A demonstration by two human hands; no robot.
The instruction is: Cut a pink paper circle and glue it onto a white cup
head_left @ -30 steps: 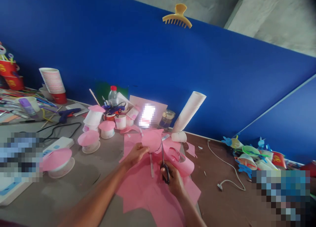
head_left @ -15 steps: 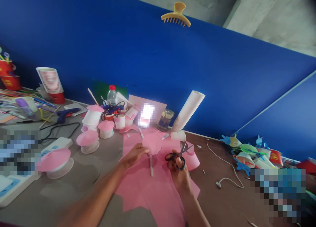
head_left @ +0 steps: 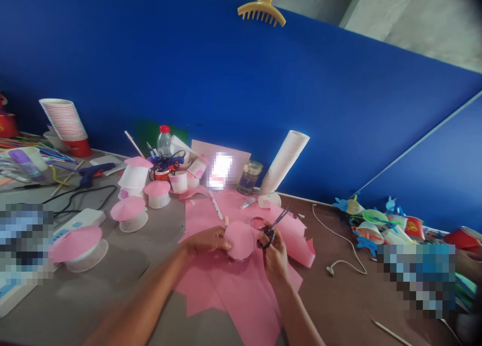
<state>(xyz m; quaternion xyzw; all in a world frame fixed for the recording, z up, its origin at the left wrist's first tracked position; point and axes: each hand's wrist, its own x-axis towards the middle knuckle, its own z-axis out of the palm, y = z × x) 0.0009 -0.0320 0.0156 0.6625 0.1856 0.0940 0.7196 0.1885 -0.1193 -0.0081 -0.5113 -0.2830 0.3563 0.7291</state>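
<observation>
My left hand (head_left: 206, 240) pinches a round pink paper disc (head_left: 240, 240) at its left edge, low over the table. My right hand (head_left: 275, 259) is just to the right of the disc and grips black-handled scissors (head_left: 268, 234), whose blades point up and to the right, away from the disc. Beneath both hands lies a large jagged sheet of pink paper (head_left: 222, 280). A curved pink offcut (head_left: 297, 241) lies to the right of my right hand.
Several pink-topped white cup pieces (head_left: 128, 209) stand to the left, near a hot glue gun (head_left: 90, 174). A stack of white paper cups (head_left: 284, 161) leans at the blue wall. A white cable (head_left: 339, 250) lies on the brown board to the right.
The scissors have come down beside the disc, and their blades now tilt to the right. The disc has dropped lower with my left hand, and the camera view has shifted slightly.
</observation>
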